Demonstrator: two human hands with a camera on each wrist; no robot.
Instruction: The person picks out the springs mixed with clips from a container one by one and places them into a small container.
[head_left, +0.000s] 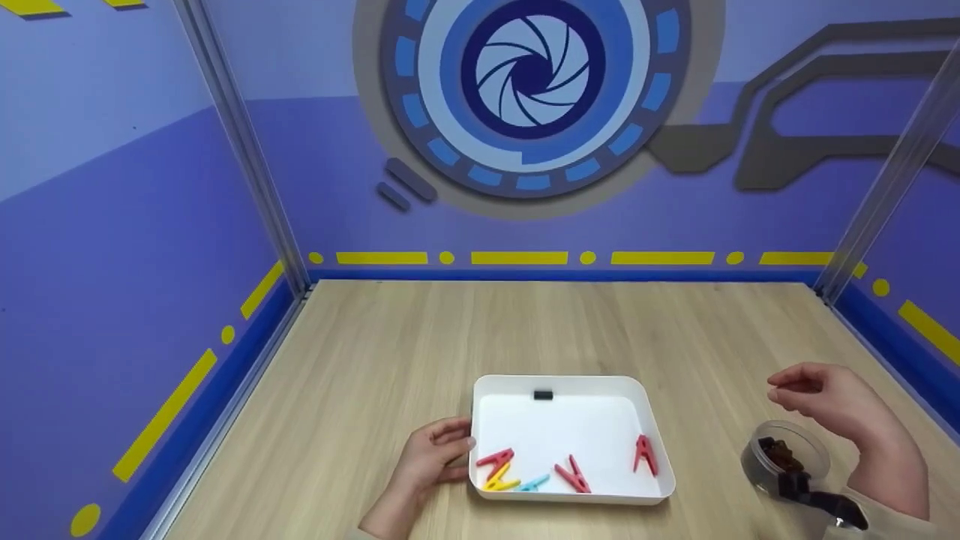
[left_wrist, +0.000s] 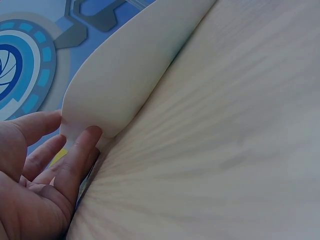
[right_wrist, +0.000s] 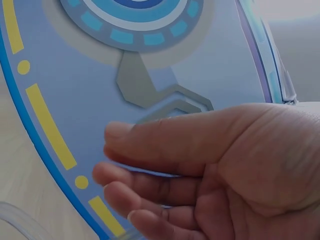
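Observation:
A white tray [head_left: 570,442] lies on the table with its left side at my left hand [head_left: 433,456]. The thumb meets the rim and the other fingers lie along the outer wall; in the left wrist view, fingertips [left_wrist: 91,134] press on the tray's corner [left_wrist: 112,85]. Inside the tray are red clothespins [head_left: 644,456], a yellow clothespin [head_left: 501,480], a light blue clothespin [head_left: 534,484] and a small black block [head_left: 543,395]. My right hand [head_left: 832,397] hovers beyond a clear round tub [head_left: 757,472], fingers loosely bent, thumb [right_wrist: 165,140] apart from them, nothing visible between.
Dark brown pieces [head_left: 780,454] fill part of the tub. A black device [head_left: 814,499] on the right wrist overlaps the tub's near side. Blue printed panels [head_left: 315,187] with metal corner posts [head_left: 244,142] enclose the wooden table [head_left: 390,337] at the back and sides.

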